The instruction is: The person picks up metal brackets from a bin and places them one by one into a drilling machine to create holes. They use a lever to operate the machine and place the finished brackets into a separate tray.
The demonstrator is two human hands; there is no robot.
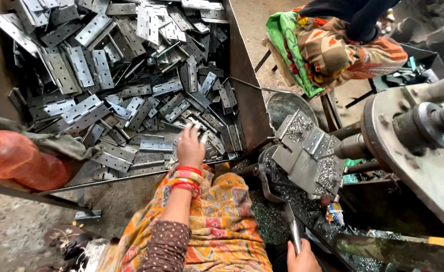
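The left hand (190, 147) reaches into a big metal bin (242, 85) heaped with grey hinges (126, 75), its fingers spread wide on the pile near the bin's five o'clock corner. At six o'clock the right hand (302, 258) is closed around a metal lever (293, 229). A hinge (312, 143) sits on the machine (418, 131) at three o'clock, among metal shavings (328, 174).

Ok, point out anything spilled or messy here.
Metal shavings lie strewn over the hinge plates on the machine fixture and the ground below. The hinges in the tray are a loose jumble; the left hand reaches into them.
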